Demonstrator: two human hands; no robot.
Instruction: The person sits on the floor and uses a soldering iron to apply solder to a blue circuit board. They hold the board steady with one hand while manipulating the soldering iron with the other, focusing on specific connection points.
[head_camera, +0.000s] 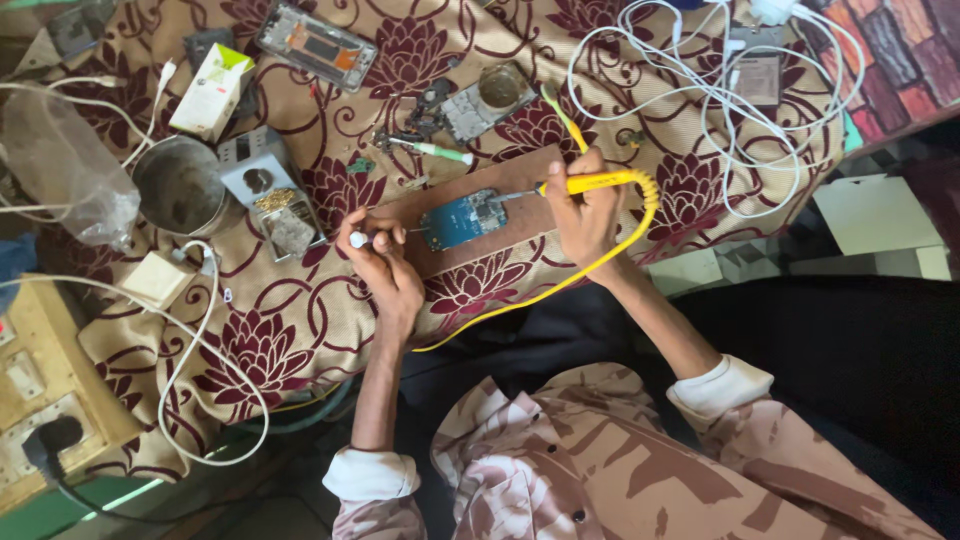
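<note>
Right hand (583, 215): we see it pinching a yellow soldering iron (600, 182) at centre.
Left hand (383, 262): pinching a small white-tipped tool (360, 239).
Box (211, 91): white-green, upper left.

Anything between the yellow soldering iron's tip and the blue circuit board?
Nothing visible. The yellow-handled soldering iron in the right hand reaches the blue circuit board over bare brown wooden board; the left hand approaches opposite.
</note>
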